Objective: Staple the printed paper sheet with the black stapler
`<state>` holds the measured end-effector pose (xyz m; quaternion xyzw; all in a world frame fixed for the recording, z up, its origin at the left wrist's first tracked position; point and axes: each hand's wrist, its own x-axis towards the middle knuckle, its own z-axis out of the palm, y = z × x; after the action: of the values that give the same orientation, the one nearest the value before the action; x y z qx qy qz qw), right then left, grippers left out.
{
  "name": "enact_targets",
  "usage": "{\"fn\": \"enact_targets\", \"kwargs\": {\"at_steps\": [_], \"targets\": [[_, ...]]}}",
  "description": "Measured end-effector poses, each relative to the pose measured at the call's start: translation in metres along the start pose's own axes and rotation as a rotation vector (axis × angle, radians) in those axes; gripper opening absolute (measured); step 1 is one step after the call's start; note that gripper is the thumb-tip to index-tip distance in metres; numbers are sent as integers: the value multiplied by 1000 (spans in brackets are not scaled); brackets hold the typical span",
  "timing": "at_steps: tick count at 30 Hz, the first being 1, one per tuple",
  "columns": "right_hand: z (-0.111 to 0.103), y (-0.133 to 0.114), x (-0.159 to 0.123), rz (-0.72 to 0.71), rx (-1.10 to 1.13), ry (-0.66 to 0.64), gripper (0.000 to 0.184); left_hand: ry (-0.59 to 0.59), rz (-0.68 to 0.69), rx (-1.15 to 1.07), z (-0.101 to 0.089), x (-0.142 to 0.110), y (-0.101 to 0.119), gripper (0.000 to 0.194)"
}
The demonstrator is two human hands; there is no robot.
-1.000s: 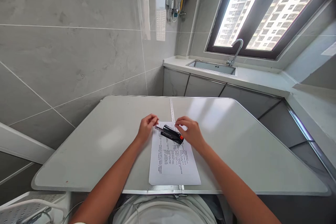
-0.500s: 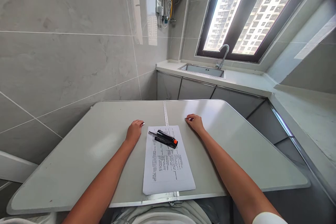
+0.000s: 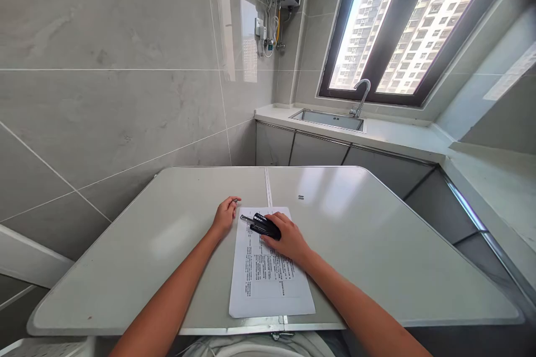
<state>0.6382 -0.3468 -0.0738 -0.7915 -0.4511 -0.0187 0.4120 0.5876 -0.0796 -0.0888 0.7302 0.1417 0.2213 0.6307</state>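
A black stapler (image 3: 263, 224) lies over the upper part of a printed sheet of paper (image 3: 272, 298), its thin silver end pointing left and its arms spread apart. My right hand (image 3: 285, 236) wraps its fingers around the stapler's right end, hiding the red part there. Just left of the paper, my left hand (image 3: 225, 215) is closed in a pinch on a small silvery piece, too small to name for certain. Two short dark strips (image 3: 300, 197), looking like staples, rest on the table to the right of the paper.
The pale folding table (image 3: 347, 268) has a seam down its middle and a metal hinge at the near edge. A tiled wall (image 3: 125, 95) stands on the left. Beyond the table are a counter with a sink (image 3: 329, 119), a tap (image 3: 362, 97) and a window.
My right hand has left the small strips on the table and moved left and nearer, onto the stapler. My left hand keeps its pinch beside the paper. The view has shifted slightly.
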Motion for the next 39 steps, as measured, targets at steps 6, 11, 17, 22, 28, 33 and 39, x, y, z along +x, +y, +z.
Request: {"fn": "enact_targets", "kwargs": {"at_steps": [6, 11, 17, 22, 28, 33, 39], "targets": [[9, 10, 0, 70, -25, 58, 35, -20, -19, -133, 0, 0, 8, 44], [-11, 18, 17, 18, -16, 59, 32, -64, 74, -83, 5, -6, 16, 46], [-14, 27, 21, -21, 21, 26, 29, -240, 198, 316, 13, -19, 26, 25], [-6, 29, 17, 1, 90, 27, 29, -384, 220, 404, 17, -25, 25, 23], [-11, 30, 20, 73, 171, 81, 28, -441, 239, 444, 16, -21, 23, 21], [-13, 32, 21, 55, 150, 84, 24, -425, 262, 468, 17, -18, 23, 22], [-16, 32, 23, 32, 168, 72, 23, -424, 331, 466, 11, -18, 23, 26]]}}
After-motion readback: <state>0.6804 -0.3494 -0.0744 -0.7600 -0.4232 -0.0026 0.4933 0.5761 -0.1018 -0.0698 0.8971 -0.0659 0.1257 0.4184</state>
